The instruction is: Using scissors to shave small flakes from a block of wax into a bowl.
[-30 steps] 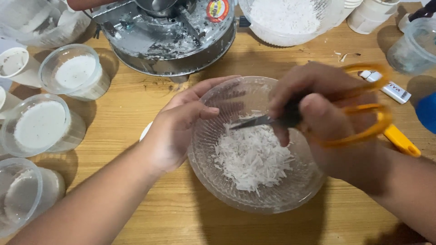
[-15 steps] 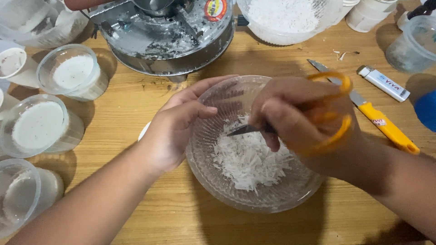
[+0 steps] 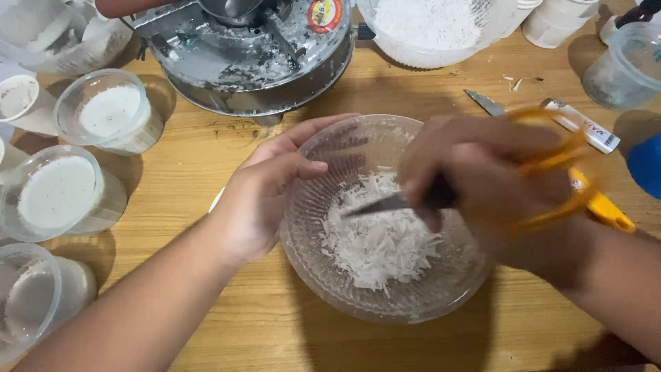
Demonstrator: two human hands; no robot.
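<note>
Fingers of the right hand (image 3: 482, 186) are curled tight through the orange handles of a pair of scissors (image 3: 441, 196), whose dark blades lie nearly together, pointing left over the heap of white shreds (image 3: 379, 241). Motion blur hides whether the blades are fully shut. The left hand (image 3: 268, 193) cups the near-left rim of the glass bowl (image 3: 413, 303), fingers (image 3: 303, 169) half open and resting against the ribbed wall, thumb over the edge.

The bowl sits at the centre of the frame on the wooden table (image 3: 227, 317), the shreds piled in its middle. The blade tips come close to the steadying fingers, so a careless snip could nick them. A hard push might also tip the bowl or flick shreds over the rim, and metal striking the glass could chip it.

Farther out, a yellow-handled cutter (image 3: 599, 207) lies at right, a metal grinding machine (image 3: 248, 62) stands at upper centre, and lidded plastic cups (image 3: 62, 193) line the left edge.
</note>
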